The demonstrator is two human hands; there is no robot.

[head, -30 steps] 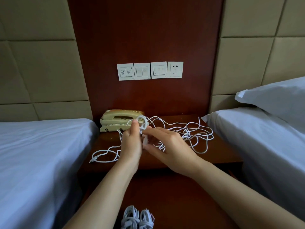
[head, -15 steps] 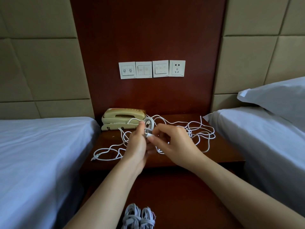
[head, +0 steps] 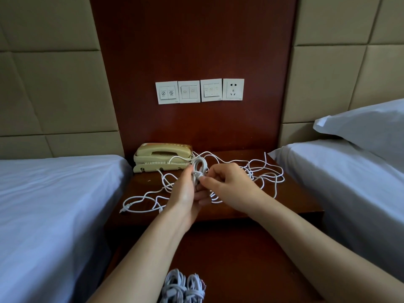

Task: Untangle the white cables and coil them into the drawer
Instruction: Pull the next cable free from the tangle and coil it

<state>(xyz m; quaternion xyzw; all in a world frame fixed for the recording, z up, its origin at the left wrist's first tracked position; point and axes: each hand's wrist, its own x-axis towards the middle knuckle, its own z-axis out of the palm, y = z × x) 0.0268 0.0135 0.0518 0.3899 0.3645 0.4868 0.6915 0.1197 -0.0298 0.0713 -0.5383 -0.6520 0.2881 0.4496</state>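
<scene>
Left hand (head: 184,193) and right hand (head: 229,189) hold one coil (head: 200,166); two bundles (head: 175,285) nearby.

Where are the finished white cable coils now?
Head view, bottom centre: two coiled white cable bundles lie side by side on dark wood at the frame's edge, below the brown wooden nightstand top.

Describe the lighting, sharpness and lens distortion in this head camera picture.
Head view: dim, soft light, no glare; the nightstand is dark and the white cables stand out; wide-angle bending bows the padded wall seams near the edges; left hand and right hand look sharp, not smeared.
</scene>
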